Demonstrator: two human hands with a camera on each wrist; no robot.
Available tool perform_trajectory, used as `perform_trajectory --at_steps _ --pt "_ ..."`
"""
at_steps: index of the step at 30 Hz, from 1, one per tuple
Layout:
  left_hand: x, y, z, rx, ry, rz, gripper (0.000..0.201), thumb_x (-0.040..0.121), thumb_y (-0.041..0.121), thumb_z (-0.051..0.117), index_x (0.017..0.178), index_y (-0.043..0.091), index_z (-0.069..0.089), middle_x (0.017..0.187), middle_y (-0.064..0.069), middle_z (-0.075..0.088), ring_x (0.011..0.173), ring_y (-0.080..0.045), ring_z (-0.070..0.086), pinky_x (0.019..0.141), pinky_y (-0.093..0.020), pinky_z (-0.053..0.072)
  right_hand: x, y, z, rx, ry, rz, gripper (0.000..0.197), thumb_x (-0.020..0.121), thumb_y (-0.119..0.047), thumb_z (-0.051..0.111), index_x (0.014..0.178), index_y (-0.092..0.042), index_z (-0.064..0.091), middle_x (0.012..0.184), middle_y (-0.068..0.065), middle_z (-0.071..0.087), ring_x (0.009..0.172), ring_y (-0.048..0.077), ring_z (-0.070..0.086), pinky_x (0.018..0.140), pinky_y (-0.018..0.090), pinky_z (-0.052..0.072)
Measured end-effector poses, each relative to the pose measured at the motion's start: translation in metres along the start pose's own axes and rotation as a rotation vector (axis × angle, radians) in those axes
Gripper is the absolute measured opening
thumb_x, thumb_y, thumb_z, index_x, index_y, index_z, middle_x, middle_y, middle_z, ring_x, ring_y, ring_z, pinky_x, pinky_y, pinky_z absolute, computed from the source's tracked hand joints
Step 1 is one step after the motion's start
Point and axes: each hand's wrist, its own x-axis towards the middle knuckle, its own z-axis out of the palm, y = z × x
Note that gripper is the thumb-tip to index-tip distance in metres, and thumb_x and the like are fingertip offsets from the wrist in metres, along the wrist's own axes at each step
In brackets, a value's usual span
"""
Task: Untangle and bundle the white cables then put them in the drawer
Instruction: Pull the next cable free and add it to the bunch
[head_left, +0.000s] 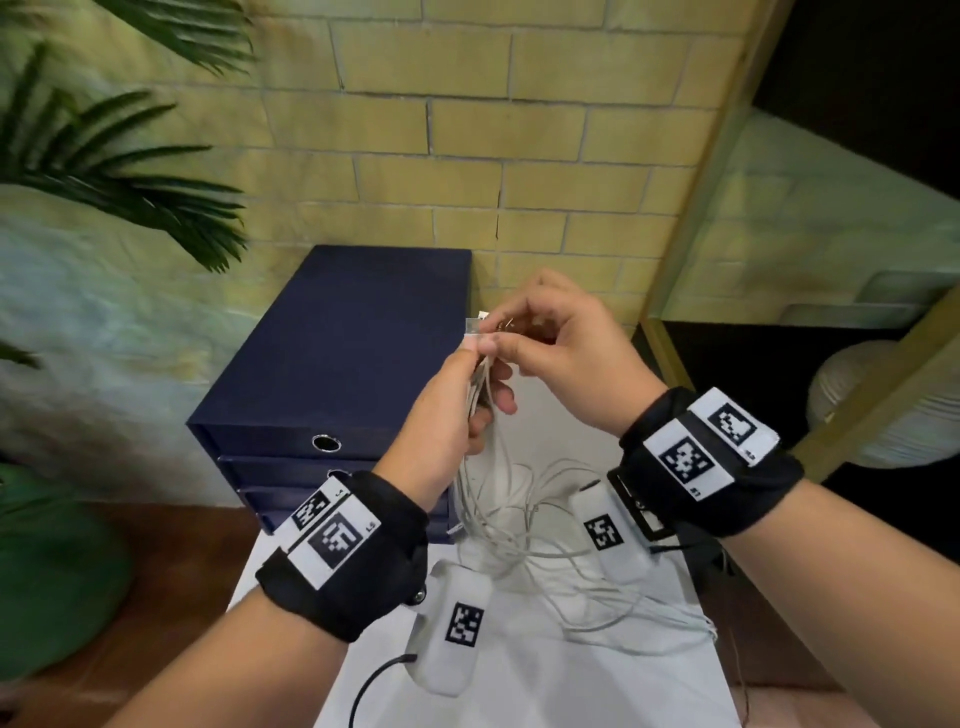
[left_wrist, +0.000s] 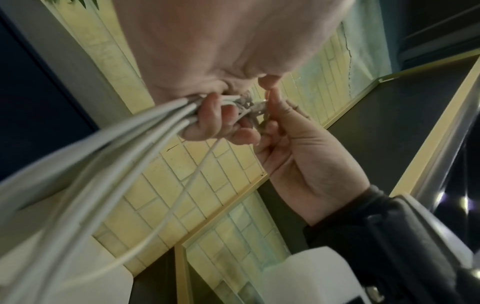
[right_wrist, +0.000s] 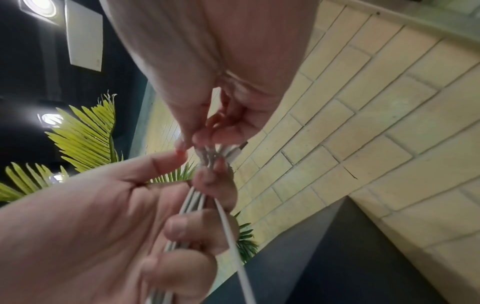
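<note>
When looking down from the head, saw a yellow brick wall (head_left: 467, 130) across the top of the frame, with palm fronds (head_left: 104, 171) reaching in from the upper left. Found a dark blue drawer unit (head_left: 353, 353) standing against that wall at centre left, its drawers all closed and a round metal pull (head_left: 326, 443) showing on the top one. Noted a white table (head_left: 545, 675) filling the lower middle, just right of the unit.

Saw both hands raised at the centre of the frame, each wrist wrapped in a black band with coded tags (head_left: 353, 551). Found the left hand (head_left: 441, 415) clenched around the white cables (head_left: 475, 389), fingers curled over several strands gathered side by side. Confirmed the same grasp from the left wrist, with thick strands (left_wrist: 116, 144) running out of the fist toward the lower left. Found the right hand (head_left: 576, 358) touching the left from the right, thumb and fingertips pinching the same cables at their plug ends (head_left: 480, 325) just above the left fist. Saw those ends (right_wrist: 228, 153) bunched together from the right wrist.

Traced the rest of the cables hanging down from the left hand into loose, crossing loops on the table, outside the drawers.
</note>
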Motion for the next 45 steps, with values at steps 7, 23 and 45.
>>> perform_trajectory --at_steps 7,23,45 --pt "-0.008 0.002 -0.006 -0.06 0.003 0.052 0.03 0.097 0.045 0.041 0.087 0.02 0.055 0.062 0.008 0.041 0.05 -0.004 0.032 0.049 -0.022 0.022 -0.024 0.011 0.007 0.116 0.032 0.116 0.052 0.08 -0.026 0.071 0.118 -0.032 0.035 0.092 0.0 0.049 0.071 0.019 0.049 0.07 0.041 0.049" --pt "-0.026 0.008 -0.015 -0.086 -0.019 0.207 0.031 0.101 0.039 0.035 0.076 0.021 0.041 0.054 0.01 0.029 0.046 -0.007 0.025 0.05 -0.024 0.031 -0.052 0.104 -0.002 -0.456 -0.485 0.431 0.023 0.099 -0.014 0.035 0.087 -0.008 0.055 0.08 0.0 0.063 0.083 0.023 0.056 0.076 0.026 0.041" --pt "-0.027 0.017 -0.036 0.088 0.066 0.218 0.029 0.103 0.029 0.033 0.082 0.014 0.047 0.059 0.004 0.027 0.043 -0.004 0.022 0.04 -0.016 0.02 -0.024 0.099 -0.09 -0.183 0.38 0.431 0.017 0.085 -0.002 0.063 0.079 -0.016 0.055 0.077 0.002 0.062 0.071 0.015 0.063 0.062 0.013 0.051"
